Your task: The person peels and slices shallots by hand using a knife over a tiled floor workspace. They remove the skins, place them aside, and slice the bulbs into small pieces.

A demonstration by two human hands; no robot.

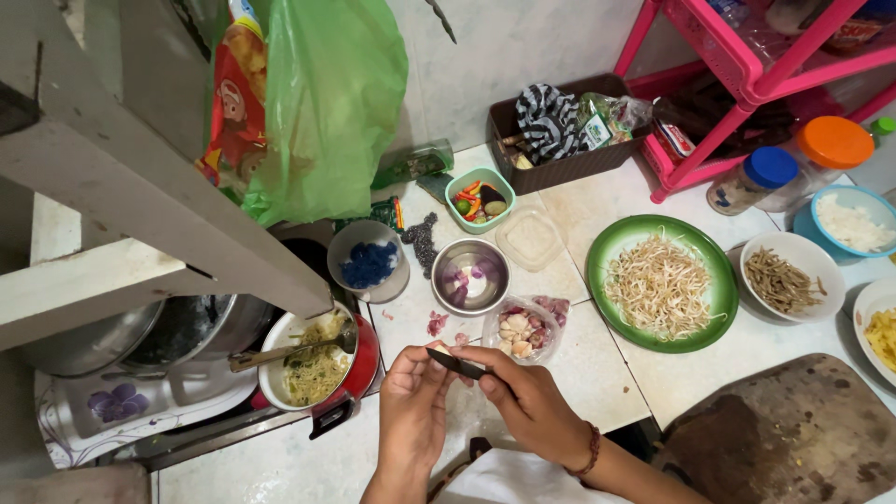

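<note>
Both hands meet low centre: left hand [411,397] pinches a small pale garlic clove [439,349] at its fingertips; right hand [530,403] grips a dark-bladed knife [455,363], blade against the clove. Beyond, clear bag of garlic cloves [523,331], round steel bowl [470,276], green plate [707,250] of stringy bean sprouts [659,283].
</note>
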